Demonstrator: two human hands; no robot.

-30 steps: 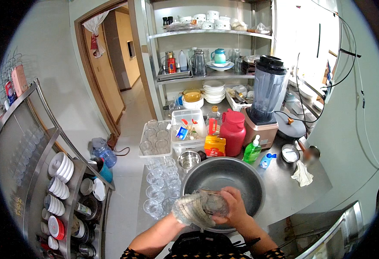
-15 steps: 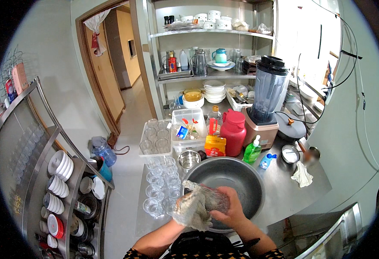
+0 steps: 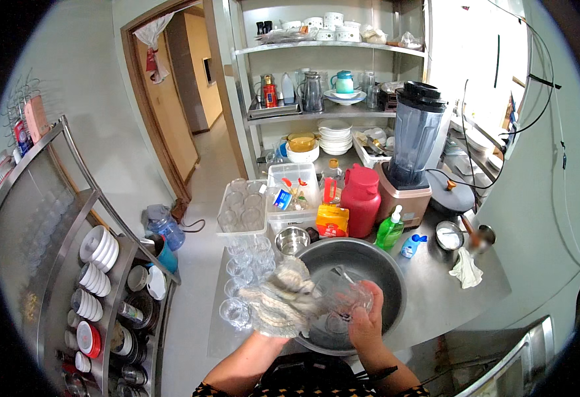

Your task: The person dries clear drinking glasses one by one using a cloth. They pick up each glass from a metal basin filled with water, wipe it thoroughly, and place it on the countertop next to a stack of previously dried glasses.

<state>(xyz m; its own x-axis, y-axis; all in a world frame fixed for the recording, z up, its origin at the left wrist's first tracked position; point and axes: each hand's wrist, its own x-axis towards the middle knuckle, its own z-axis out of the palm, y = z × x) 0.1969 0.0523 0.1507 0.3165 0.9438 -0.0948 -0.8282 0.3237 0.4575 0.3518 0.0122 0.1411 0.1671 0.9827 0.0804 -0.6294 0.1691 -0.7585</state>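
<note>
A grey-beige cloth (image 3: 273, 309) drapes over my left hand (image 3: 273, 339), which is closed in its folds; the fingers are mostly hidden. My right hand (image 3: 368, 320) grips a clear drinking glass (image 3: 341, 299), tilted, with its far side close to the cloth and blurred by motion. Both hands are above the near part of a wide dark grey basin (image 3: 377, 264). Left of the basin, several clear glasses (image 3: 236, 311) stand in rows on the steel table (image 3: 435, 311), partly hidden by the cloth.
Behind the basin are a steel bowl (image 3: 292, 241), a yellow packet (image 3: 331, 221), a red jug (image 3: 360, 198), a blender (image 3: 414, 145) and a green pump bottle (image 3: 390, 230). A plastic bin of glasses (image 3: 242, 210) sits at the back left. A dish rack (image 3: 98, 198) stands far left.
The cloth was bunched against what my right hand held. Now it hangs spread over my left hand, further left, and the glass shows in my right hand. The view has shifted slightly.
</note>
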